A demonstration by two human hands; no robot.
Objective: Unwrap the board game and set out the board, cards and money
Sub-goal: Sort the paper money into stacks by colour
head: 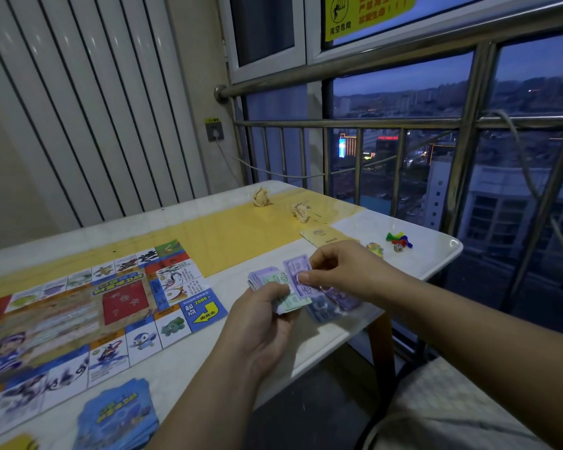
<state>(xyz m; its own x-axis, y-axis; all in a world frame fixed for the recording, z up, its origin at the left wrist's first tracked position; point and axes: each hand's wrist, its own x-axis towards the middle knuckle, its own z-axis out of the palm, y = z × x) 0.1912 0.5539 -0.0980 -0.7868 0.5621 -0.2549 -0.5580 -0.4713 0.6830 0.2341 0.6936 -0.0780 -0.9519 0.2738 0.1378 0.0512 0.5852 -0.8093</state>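
Left hand (260,323): fingers curled round a wad of money (267,280), thumb lying on top.
Right hand (342,271): thumb and forefinger pinch one purple note (294,267) — the note overlaps the top of the wad.
Sorted notes (325,306): blue and purple piles flat on the table (208,228), just under the right hand.
Board (88,306): unfolded flat, left of the left hand.
Cards (117,414): blue stack left of the left forearm, beside the board's near edge.
Pawns (398,238), die (397,248): beyond the right hand, rightward — close together.
Yellow packet (322,237): just beyond the right hand.
Paper balls (261,197): two, well beyond both hands.
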